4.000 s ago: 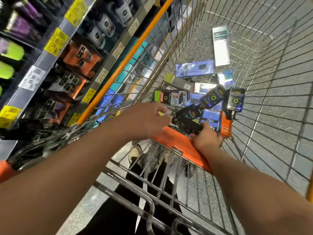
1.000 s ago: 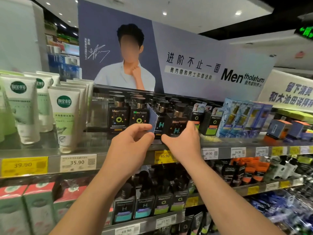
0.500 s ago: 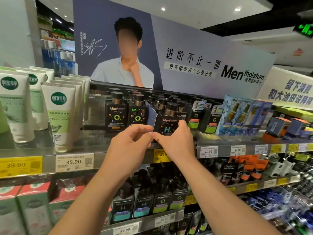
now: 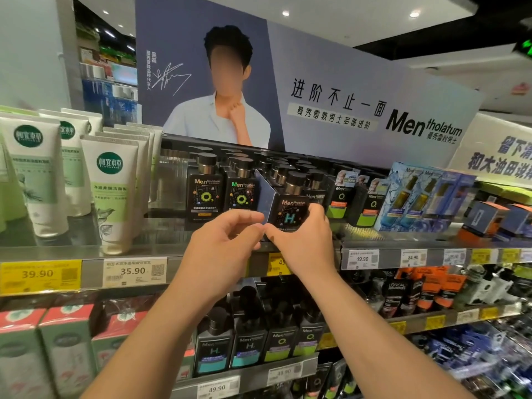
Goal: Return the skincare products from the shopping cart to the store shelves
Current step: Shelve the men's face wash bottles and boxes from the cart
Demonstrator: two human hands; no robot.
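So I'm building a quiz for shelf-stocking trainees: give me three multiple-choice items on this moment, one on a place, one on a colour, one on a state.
1. Where does the black H bottle stand?
A. top shelf, right of two O2 bottles
B. bottom shelf
C. among the white tubes

2. What colour is the 39.90 price tag?
A. white
B. yellow
C. orange

3. What is the right hand doing?
A. hanging free
B. pressing flat on a price tag
C. gripping the H bottle

Answers:
1. A, it sits on the top shelf just right of the O2 bottles.
2. B, the tag is plainly yellow, beside the white 35.90 tag.
3. C, its thumb and fingers curl round the bottle's base, while the left hand pinches at the blue divider card.
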